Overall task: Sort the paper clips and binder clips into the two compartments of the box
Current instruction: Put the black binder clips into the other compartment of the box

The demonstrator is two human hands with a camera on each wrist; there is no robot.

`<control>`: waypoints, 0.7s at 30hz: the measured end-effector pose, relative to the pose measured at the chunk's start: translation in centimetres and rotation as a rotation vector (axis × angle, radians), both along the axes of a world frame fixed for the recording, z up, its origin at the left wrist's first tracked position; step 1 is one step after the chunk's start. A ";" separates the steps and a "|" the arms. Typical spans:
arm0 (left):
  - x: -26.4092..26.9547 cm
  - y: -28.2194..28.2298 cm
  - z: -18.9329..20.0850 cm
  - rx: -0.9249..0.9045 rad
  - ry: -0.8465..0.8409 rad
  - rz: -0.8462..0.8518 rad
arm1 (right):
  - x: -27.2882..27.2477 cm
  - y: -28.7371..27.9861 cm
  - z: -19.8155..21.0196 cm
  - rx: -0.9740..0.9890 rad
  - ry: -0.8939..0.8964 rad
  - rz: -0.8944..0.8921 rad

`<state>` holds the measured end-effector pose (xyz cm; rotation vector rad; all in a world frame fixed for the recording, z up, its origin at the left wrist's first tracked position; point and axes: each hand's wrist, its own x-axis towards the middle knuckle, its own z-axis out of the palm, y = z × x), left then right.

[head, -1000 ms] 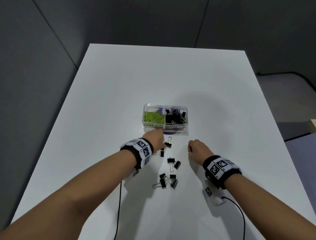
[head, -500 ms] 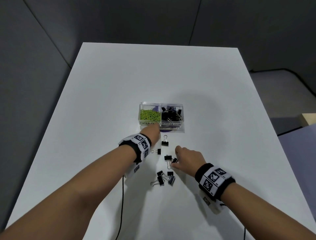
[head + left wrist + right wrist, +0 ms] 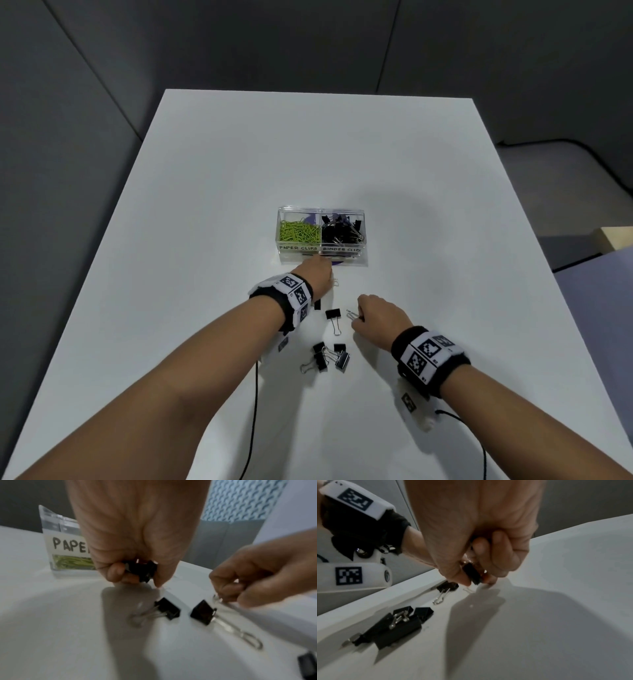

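Note:
A clear two-compartment box (image 3: 301, 247) holds green paper clips (image 3: 298, 231) on the left and black binder clips (image 3: 342, 233) on the right. My left hand (image 3: 325, 274) sits just in front of the box, its fingers curled round black binder clips (image 3: 140, 570); a wire handle (image 3: 335, 282) shows beside it. My right hand (image 3: 363, 317) pinches one black binder clip (image 3: 471, 573) low over the table. Between the hands lies a loose binder clip (image 3: 334, 314). Another (image 3: 317, 304) lies partly under my left wrist. A small pile (image 3: 329, 358) lies nearer me.
The white table (image 3: 205, 240) stretches bare beyond and to both sides of the box. Black cables (image 3: 255, 404) run from both wristbands toward the near edge. Grey walls surround the table, and a dark floor cable lies at far right.
My right hand moved left to the loose clips and pinched one up. My left hand stayed in front of the box and now covers the clip that lay beside it.

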<state>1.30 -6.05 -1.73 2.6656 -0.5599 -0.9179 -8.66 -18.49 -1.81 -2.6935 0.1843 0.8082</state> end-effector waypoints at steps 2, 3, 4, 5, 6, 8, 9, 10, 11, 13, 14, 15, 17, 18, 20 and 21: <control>-0.2 1.0 0.0 -0.074 0.036 0.050 | -0.2 -0.3 0.0 0.050 -0.027 -0.051; -0.3 1.6 0.1 -0.109 0.065 0.081 | -0.2 -0.3 0.0 0.085 -0.047 -0.069; -0.3 2.2 0.1 -0.135 0.087 0.092 | -0.2 -0.4 0.0 0.124 -0.065 -0.082; -0.3 2.8 -0.1 -0.161 0.097 0.076 | -0.2 -0.5 0.1 0.170 -0.081 -0.089; -0.2 3.3 -0.2 -0.169 0.094 0.038 | -0.1 -0.4 0.1 0.211 -0.093 -0.090; -0.3 3.8 0.0 -0.147 0.088 -0.027 | 0.2 -0.2 0.2 0.255 -0.097 -0.074; -0.4 4.0 0.2 -0.134 0.087 -0.040 | 0.4 0.1 0.1 0.255 -0.095 -0.072; -0.5 4.2 0.4 -0.112 0.083 -0.051 | 0.6 0.3 0.0 0.241 -0.091 -0.083; -0.6 4.3 0.5 -0.090 0.085 -0.063 | 0.8 0.6 -0.1 0.220 -0.088 -0.101; -1.0 4.5 0.3 -0.049 0.102 -0.084 | 0.8 1.2 -0.2 0.144 -0.073 -0.119; -1.2 4.4 0.1 -0.026 0.094 -0.109 | 0.8 1.6 -0.3 0.097 -0.068 -0.097; -1.4 4.4 -0.1 -0.005 0.073 -0.143 | 0.6 2.0 -0.4 0.053 -0.066 -0.057; -1.7 4.2 -0.4 0.023 0.031 -0.183 | 0.4 2.8 -0.7 -0.009 -0.072 0.011; -1.9 4.2 -0.6 0.024 0.015 -0.187 | 0.3 3.0 -0.9 -0.026 -0.081 0.030; -2.2 4.2 -0.9 0.017 -0.004 -0.179 | 0.4 3.4 -1.0 -0.042 -0.115 0.046; -2.3 4.2 -1.0 0.007 -0.013 -0.168 | 0.5 3.4 -1.0 -0.043 -0.131 0.045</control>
